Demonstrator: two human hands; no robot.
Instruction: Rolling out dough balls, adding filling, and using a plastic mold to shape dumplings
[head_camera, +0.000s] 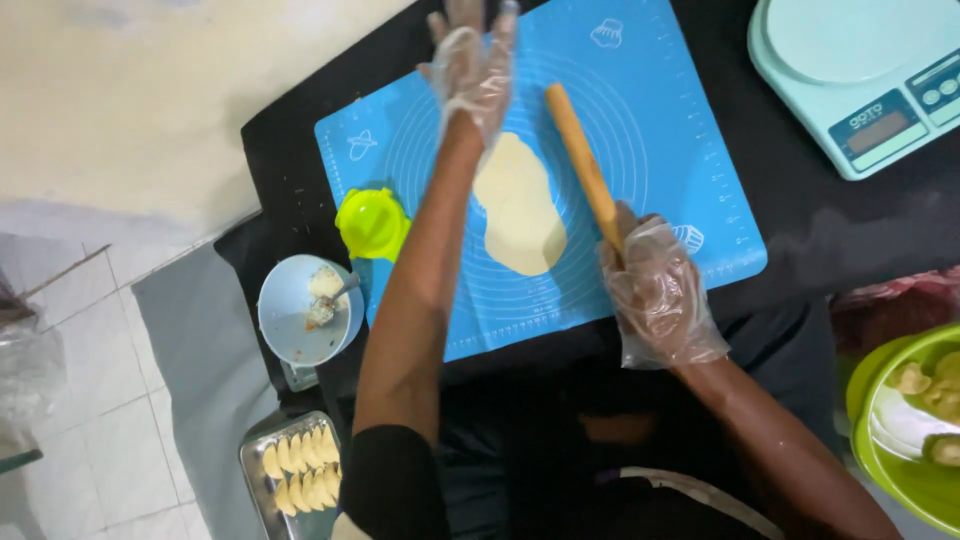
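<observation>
A flat, pale sheet of dough (520, 207) lies on a blue silicone mat (660, 130). My right hand (660, 290), in a clear plastic glove, grips the near end of a wooden rolling pin (583, 160) that lies just right of the dough. My left hand (472, 65), gloved too, is stretched out flat beyond the far end of the dough with fingers apart and holds nothing.
A yellow-green dumpling press (372, 222) sits at the mat's left edge, beside a pale bowl (285, 325) with filling and a spoon. A metal tray (262, 500) holds several folded dumplings. A kitchen scale (860, 75) stands top right. A green bowl (895, 470) is at the right.
</observation>
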